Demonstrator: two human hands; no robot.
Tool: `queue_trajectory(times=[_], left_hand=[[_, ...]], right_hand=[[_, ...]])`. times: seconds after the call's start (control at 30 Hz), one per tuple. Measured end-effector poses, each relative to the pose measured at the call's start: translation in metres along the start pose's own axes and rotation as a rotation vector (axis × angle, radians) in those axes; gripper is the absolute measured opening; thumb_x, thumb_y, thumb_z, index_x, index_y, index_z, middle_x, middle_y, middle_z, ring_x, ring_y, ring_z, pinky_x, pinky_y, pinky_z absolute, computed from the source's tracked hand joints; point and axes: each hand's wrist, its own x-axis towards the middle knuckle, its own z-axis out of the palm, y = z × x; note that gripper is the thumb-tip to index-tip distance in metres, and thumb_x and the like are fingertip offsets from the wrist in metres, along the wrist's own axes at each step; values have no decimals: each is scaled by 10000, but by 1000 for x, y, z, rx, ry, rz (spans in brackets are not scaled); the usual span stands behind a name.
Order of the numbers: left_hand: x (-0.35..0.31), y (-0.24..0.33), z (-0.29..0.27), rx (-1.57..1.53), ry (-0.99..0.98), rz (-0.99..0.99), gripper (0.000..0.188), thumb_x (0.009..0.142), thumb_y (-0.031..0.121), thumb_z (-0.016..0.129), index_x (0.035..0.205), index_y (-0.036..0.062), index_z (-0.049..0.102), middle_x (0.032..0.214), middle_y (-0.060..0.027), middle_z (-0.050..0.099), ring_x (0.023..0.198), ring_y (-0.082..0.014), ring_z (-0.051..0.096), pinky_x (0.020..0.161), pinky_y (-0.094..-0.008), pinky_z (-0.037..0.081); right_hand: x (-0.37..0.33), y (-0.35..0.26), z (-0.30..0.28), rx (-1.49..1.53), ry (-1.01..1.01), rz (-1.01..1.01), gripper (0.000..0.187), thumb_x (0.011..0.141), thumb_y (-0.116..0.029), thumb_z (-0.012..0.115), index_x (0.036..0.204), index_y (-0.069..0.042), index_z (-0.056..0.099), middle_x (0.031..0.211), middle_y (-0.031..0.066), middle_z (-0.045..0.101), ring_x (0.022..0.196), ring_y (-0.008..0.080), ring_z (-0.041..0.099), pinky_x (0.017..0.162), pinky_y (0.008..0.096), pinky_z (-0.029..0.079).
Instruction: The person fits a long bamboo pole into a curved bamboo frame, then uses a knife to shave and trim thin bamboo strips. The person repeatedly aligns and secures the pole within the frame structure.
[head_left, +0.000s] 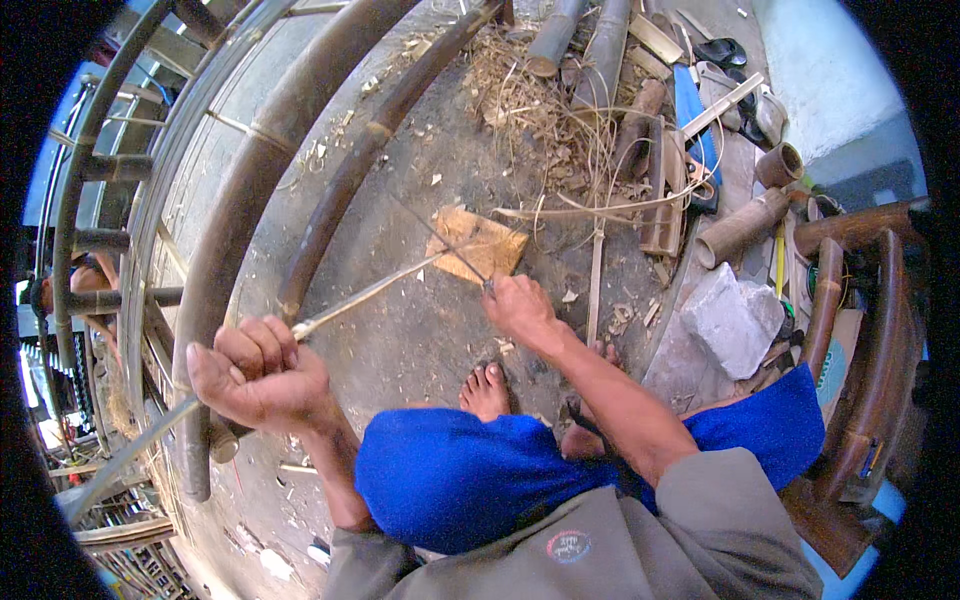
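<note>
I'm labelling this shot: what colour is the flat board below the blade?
Yellowish tan; the board shows best in the head view.

There are two grips, the left grip and the right grip; one thin-bladed knife; one long split-bamboo strip running from the left grip; and one tan, roughly square pad. Two thick curved bamboo poles cross the floor, and two greyish bamboo pole ends show at the top. Two short hollow bamboo sections, one pale rock-like block and one yellow strip lie at right. The curled bamboo slivers are too tangled to count.
</note>
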Motion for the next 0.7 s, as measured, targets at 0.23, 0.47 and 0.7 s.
queue_trajectory(times=[0.23,0.47,0.7], left_hand=[[3,0,-3,-13,-73,-5,466,1044,317,442,670,196,192,525,50,189,446,-70,135,424,-268,138],[0,-1,-4,-40,-60,-7,514,1052,327,428,630,191,167,525,44,188,439,-72,145,413,-275,146],[-4,1,-7,-145,-149,-53,515,1056,342,411,633,190,161,527,47,187,434,-66,129,404,-276,115]], right_hand=[[6,92,58,-29,75,90,336,869,-277,663,1013,25,632,834,333,674,831,486,698,757,570,565],[-35,36,9,104,128,-63,276,866,-247,673,934,4,582,780,295,664,777,481,677,667,561,525],[-65,-32,0,277,56,-260,246,890,-269,690,898,-50,577,736,231,659,694,454,663,594,531,525]])
